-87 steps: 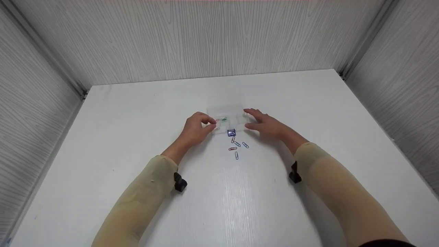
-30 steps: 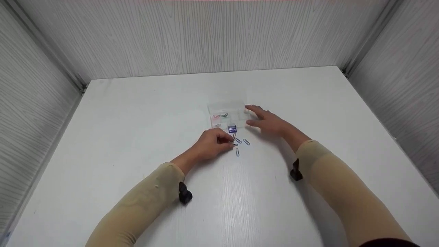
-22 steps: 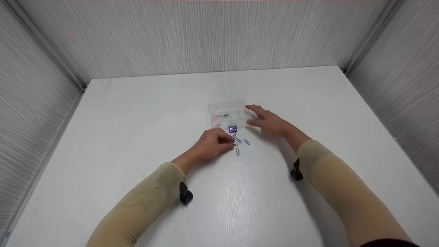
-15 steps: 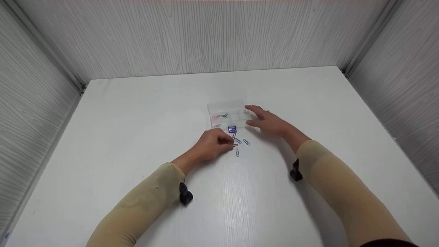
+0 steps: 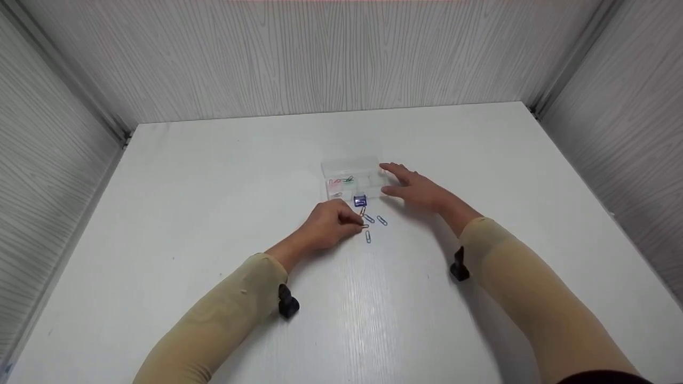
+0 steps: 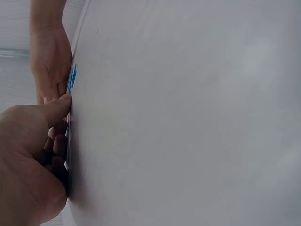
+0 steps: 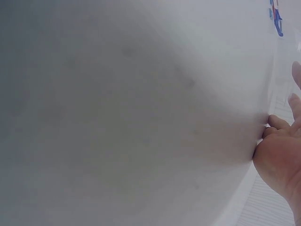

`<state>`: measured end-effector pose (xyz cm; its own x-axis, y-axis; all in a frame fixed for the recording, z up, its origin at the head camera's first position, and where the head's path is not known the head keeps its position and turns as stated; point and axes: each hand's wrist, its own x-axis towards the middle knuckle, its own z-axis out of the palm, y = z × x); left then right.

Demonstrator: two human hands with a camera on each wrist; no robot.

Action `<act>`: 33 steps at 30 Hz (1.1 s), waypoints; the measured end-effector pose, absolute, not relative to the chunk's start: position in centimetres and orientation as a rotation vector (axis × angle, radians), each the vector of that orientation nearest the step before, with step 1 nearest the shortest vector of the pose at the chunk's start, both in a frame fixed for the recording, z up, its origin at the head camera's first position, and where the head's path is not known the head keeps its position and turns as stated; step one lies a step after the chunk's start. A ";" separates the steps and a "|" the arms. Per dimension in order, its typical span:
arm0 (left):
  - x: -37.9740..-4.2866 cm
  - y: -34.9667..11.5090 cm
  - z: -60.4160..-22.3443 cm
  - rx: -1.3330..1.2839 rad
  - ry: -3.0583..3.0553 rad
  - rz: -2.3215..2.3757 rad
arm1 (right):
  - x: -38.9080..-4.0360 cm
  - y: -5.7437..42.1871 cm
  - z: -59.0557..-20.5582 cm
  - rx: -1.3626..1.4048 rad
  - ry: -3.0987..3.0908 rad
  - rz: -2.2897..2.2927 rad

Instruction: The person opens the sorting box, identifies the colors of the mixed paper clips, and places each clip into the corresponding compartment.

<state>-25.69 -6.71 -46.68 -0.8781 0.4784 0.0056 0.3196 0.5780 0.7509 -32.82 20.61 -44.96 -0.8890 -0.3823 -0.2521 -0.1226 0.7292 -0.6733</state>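
Observation:
In the head view, my left hand [image 5: 330,225] is low over the table, its thumb and forefinger pinching the end of a red paper clip [image 5: 365,226]. Around it lie another red clip [image 5: 363,211] and several blue paper clips [image 5: 382,220]. A clear plastic compartment box [image 5: 373,192] stands just beyond, its lid [image 5: 349,166] raised at the back. Red clips [image 5: 334,182], green clips [image 5: 348,180] and a pale clip [image 5: 336,194] sit in its left compartments. My right hand [image 5: 419,191] is at the box's right side, fingers spread; contact is unclear.
A dark blue clasp-like piece [image 5: 360,201] is at the box's front edge. The white table [image 5: 224,176] reaches back to a wood-grain panel [image 5: 320,58], with similar panels at both sides.
From the left side of the box, my left hand has come toward me and right, down to the loose red clip, where it has stayed this last second. The right hand keeps its place.

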 end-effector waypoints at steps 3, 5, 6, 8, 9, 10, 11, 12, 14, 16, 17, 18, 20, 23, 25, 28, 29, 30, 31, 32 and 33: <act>-25.6 -6.7 -46.6 0.671 2.614 1.183 | -32.8 20.6 -45.0 -0.382 2.551 -0.963; -25.6 -6.7 -46.6 0.673 2.613 1.184 | -32.7 20.6 -44.9 -0.378 2.549 -0.965; -25.6 -6.7 -46.6 0.673 2.612 1.187 | -32.7 20.6 -44.9 -0.377 2.550 -0.966; -25.5 -6.7 -46.6 0.674 2.609 1.189 | -32.6 20.6 -44.8 -0.372 2.551 -0.966; -25.5 -6.7 -46.6 0.673 2.606 1.189 | -32.6 20.6 -44.8 -0.370 2.550 -0.967; -25.5 -6.7 -46.6 0.671 2.602 1.188 | -32.6 20.6 -44.8 -0.370 2.548 -0.967; -25.5 -6.7 -46.6 0.666 2.597 1.188 | -32.6 20.6 -44.8 -0.371 2.548 -0.965; -25.5 -6.7 -46.6 0.659 2.592 1.189 | -32.7 20.6 -44.8 -0.371 2.547 -0.962; -25.5 -6.7 -46.5 0.643 2.582 1.192 | -32.7 20.6 -44.8 -0.369 2.550 -0.958; -25.5 -6.7 -46.5 0.632 2.575 1.194 | -32.6 20.5 -44.7 -0.370 2.557 -0.951; -25.5 -6.7 -46.5 0.626 2.572 1.196 | -32.6 20.5 -44.7 -0.371 2.561 -0.949; -25.5 -6.8 -46.5 0.623 2.569 1.197 | -32.6 20.5 -44.7 -0.371 2.563 -0.950; -25.6 -6.8 -46.4 0.620 2.562 1.198 | -32.6 20.5 -44.7 -0.370 2.567 -0.951; -25.6 -6.8 -46.3 0.605 2.550 1.207 | -32.6 20.4 -44.8 -0.362 2.565 -0.957; -25.6 -6.9 -46.2 0.583 2.540 1.214 | -32.7 20.4 -44.9 -0.353 2.563 -0.962; -25.7 -7.0 -46.0 0.563 2.522 1.234 | -32.7 20.4 -44.9 -0.349 2.562 -0.967; -25.8 -7.1 -45.9 0.551 2.516 1.254 | -32.7 20.4 -44.9 -0.353 2.562 -0.966; -25.8 -7.3 -45.7 0.540 2.510 1.279 | -32.7 20.4 -44.9 -0.357 2.563 -0.966; -26.0 -7.4 -45.5 0.536 2.512 1.299 | -32.7 20.4 -44.8 -0.358 2.563 -0.965; -26.1 -7.6 -45.3 0.534 2.517 1.323 | -32.6 20.3 -44.8 -0.358 2.566 -0.961; -26.3 -7.8 -45.0 0.530 2.528 1.342 | -32.6 20.3 -44.8 -0.358 2.567 -0.959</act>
<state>-26.26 -7.79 -45.03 -0.9080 0.4177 -0.0331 0.2066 0.5149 0.8320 -32.61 20.33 -44.83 -0.8971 -0.3603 -0.2557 -0.1043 0.7351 -0.6699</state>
